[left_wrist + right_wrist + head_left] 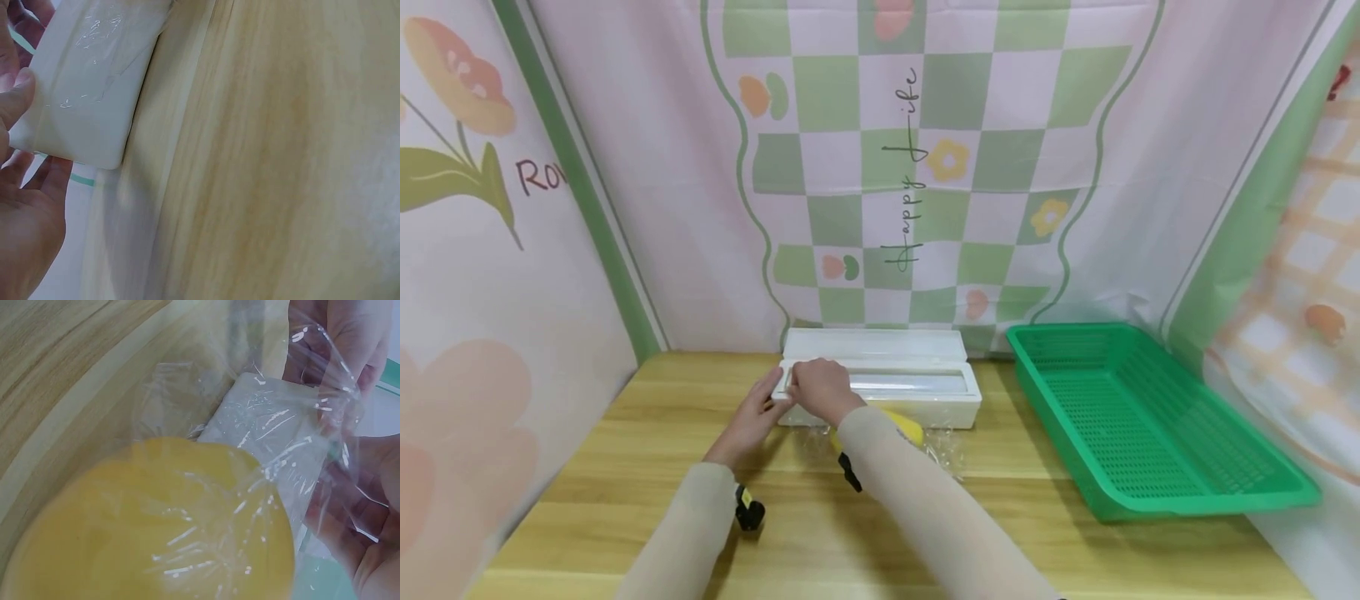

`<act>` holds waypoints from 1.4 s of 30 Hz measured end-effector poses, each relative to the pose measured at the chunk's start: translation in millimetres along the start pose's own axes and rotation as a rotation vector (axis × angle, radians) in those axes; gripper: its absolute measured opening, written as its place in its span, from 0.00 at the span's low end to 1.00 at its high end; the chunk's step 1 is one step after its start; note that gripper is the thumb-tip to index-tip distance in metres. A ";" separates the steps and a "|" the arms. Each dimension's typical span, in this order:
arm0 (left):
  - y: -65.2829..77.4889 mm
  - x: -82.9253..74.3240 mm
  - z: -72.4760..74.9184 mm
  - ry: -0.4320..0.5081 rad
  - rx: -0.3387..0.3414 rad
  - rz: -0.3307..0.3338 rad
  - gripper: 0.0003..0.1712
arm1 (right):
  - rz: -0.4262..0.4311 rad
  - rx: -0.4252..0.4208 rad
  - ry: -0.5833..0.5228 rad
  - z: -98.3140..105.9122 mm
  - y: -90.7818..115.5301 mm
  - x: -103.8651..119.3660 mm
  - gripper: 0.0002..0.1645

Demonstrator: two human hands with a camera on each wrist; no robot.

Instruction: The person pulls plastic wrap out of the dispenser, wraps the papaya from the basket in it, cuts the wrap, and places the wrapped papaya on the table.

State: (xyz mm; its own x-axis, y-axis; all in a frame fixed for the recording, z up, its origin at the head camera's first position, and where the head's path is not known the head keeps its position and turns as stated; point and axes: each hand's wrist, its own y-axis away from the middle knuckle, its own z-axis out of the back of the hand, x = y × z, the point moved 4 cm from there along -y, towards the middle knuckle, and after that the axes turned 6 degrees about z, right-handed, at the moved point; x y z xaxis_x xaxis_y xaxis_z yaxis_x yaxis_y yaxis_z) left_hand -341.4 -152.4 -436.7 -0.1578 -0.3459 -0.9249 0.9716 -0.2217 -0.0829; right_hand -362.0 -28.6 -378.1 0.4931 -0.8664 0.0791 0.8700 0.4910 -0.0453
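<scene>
– Beige sleeves [940,508] take up the lower middle of the frame. What's past them?

– White box [951,411], dead centre on the worktop [625,467], lid [872,343] flipped back. Probably light and stiff, so I'd brace it low at its left end. Clear film [169,394] in front, over a yellow thing [137,525]: likely slippery and clingy, so grab a loose edge.

– And the hands?

– Left hand [748,425] is half closed, gripping that left end. Right hand [823,387] is curled tight on the box's top, same end; exact pinch is hidden, sorry.

A curtained booth: printed drapes [940,208] (one reading "Happy Life") border a wooden table [820,533].
</scene>
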 end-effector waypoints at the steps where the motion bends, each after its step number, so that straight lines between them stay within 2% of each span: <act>1: -1.3 3.5 -0.1 -0.001 -0.001 -0.003 0.38 | 0.001 0.002 -0.003 -0.3 -0.1 -0.3 0.13; 4: -5.9 13.8 -0.1 -0.001 -0.006 -0.007 0.39 | 0.007 0.004 -0.021 0.0 0.3 -1.0 0.13; 7: -8.0 17.7 -0.4 -0.001 -0.008 -0.013 0.40 | 0.014 -0.002 -0.041 0.3 0.6 -2.6 0.12; 20: -11.1 21.6 0.7 -0.003 -0.005 0.024 0.41 | 0.032 0.013 -0.064 -1.1 -0.4 -5.6 0.10; 22: -10.5 21.0 1.2 -0.008 -0.004 0.023 0.41 | 0.037 0.019 -0.076 0.1 0.1 -5.7 0.10; 24: -6.2 11.3 0.9 0.000 0.003 0.023 0.40 | 0.043 0.013 -0.085 1.0 0.8 -6.9 0.09; 31: -7.9 10.9 0.7 -0.002 -0.016 0.014 0.39 | 0.061 -0.014 -0.108 5.7 4.9 -8.7 0.09; 35: 1.5 -8.5 0.0 0.015 -0.006 0.014 0.38 | 0.036 -0.009 -0.061 6.1 4.7 -9.3 0.09; 37: 4.6 -13.3 -0.5 0.036 -0.004 0.023 0.38 | 0.028 -0.002 -0.051 5.5 5.0 -9.4 0.10; 39: 4.0 -10.8 -0.6 0.032 -0.007 0.026 0.38 | 0.032 0.001 -0.049 4.8 5.4 -9.7 0.10; 42: -0.6 1.1 -0.1 0.014 -0.021 0.026 0.38 | 0.050 -0.004 -0.069 4.5 6.6 -10.9 0.10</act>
State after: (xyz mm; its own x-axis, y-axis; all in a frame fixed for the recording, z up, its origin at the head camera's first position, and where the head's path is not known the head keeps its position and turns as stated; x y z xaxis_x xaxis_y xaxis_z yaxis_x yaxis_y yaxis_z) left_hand -342.1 -152.6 -437.7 -0.1299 -0.3383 -0.9320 0.9789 -0.1934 -0.0663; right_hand -361.6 -15.5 -374.8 0.5349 -0.8324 0.1449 0.8443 0.5330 -0.0548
